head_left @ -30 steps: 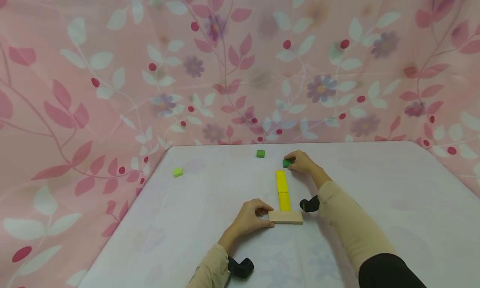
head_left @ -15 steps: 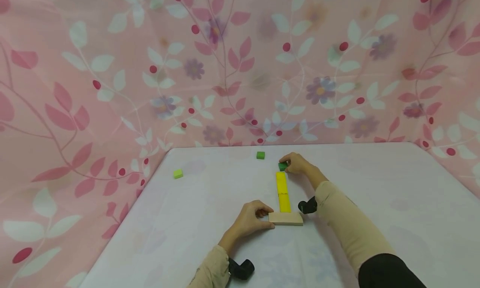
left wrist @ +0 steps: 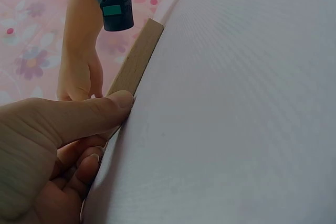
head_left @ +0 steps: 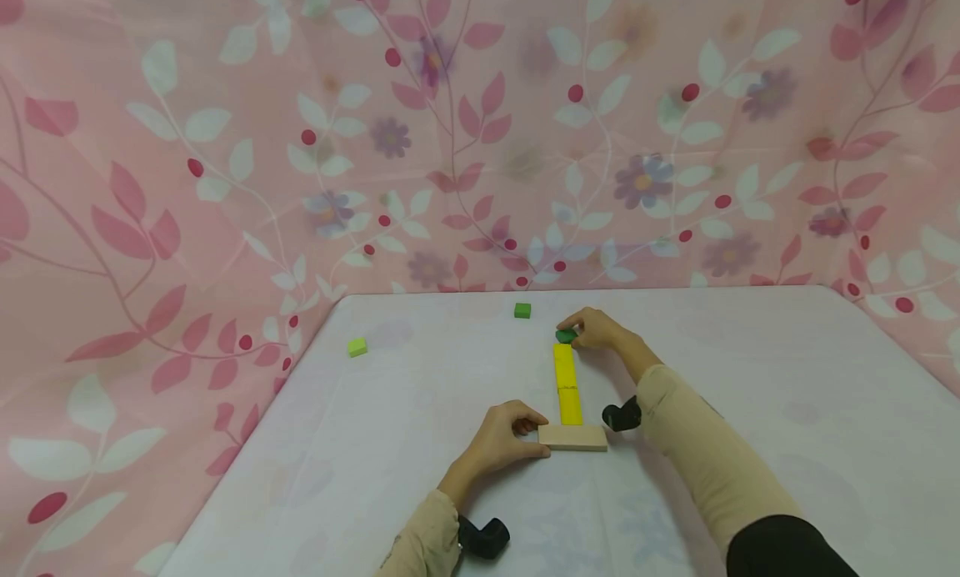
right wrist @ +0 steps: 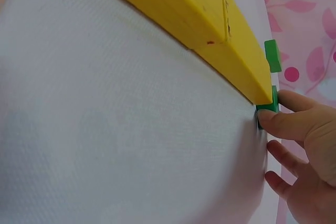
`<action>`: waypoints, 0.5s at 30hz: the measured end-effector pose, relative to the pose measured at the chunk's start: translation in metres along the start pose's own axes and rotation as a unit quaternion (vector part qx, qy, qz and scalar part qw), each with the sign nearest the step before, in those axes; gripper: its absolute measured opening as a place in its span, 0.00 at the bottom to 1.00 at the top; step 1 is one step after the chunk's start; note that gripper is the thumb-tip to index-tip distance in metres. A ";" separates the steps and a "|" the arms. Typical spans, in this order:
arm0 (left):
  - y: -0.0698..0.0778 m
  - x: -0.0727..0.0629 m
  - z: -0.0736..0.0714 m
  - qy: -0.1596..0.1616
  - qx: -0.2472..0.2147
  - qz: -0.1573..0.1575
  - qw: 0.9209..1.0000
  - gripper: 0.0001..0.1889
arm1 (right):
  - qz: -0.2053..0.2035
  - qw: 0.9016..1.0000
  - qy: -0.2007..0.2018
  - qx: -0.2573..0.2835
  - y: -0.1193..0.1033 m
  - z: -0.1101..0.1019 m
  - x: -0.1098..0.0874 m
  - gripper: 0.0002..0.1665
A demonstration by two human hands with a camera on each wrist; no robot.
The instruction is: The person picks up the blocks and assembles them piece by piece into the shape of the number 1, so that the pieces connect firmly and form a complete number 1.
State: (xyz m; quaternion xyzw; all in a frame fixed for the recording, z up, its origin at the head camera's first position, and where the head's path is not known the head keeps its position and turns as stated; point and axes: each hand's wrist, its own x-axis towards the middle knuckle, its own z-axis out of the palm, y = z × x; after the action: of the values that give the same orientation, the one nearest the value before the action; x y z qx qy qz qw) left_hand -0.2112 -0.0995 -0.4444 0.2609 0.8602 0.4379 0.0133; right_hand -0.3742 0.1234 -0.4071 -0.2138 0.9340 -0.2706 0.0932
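Note:
In the head view my left hand [head_left: 504, 435] grips the left end of a flat wooden block [head_left: 576, 438], thumb on the near side and fingers on the far side. From its far edge run two yellow blocks [head_left: 565, 365], laid end to end. At their far end my right hand [head_left: 597, 329] pinches a small dark green block [head_left: 565, 337]. The right wrist view shows this green block [right wrist: 274, 98] at the end of the yellow block [right wrist: 239, 61], partly hidden by the thumb. In the left wrist view the left thumb presses the wooden block [left wrist: 137, 61].
A green block [head_left: 522, 310] lies near the table's back edge, left of the right hand. Farther left is a light green block [head_left: 357, 347]. A white cloth covers the table [head_left: 337, 444], and a pink floral curtain [head_left: 480, 143] hangs behind it.
My right hand has moved slightly left and nearer with the dark green block, which has come to the far end of the yellow blocks. The left hand keeps its grip on the wooden block.

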 end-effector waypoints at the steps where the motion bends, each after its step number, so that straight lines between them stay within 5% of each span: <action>1: 0.000 0.000 0.000 0.000 0.000 0.000 1.000 0.18 | 0.000 1.000 0.002 0.001 0.001 0.000 -0.001 0.23; 15: -0.003 0.000 0.001 -0.001 -0.005 0.005 1.000 0.18 | -0.020 1.000 0.004 0.011 0.002 0.002 -0.007 0.23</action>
State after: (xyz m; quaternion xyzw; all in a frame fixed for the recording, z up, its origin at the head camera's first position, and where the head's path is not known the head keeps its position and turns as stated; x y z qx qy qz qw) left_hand -0.2122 -0.1003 -0.4467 0.2653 0.8568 0.4419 0.0130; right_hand -0.3680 0.1275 -0.4092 -0.2305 0.9269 -0.2835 0.0865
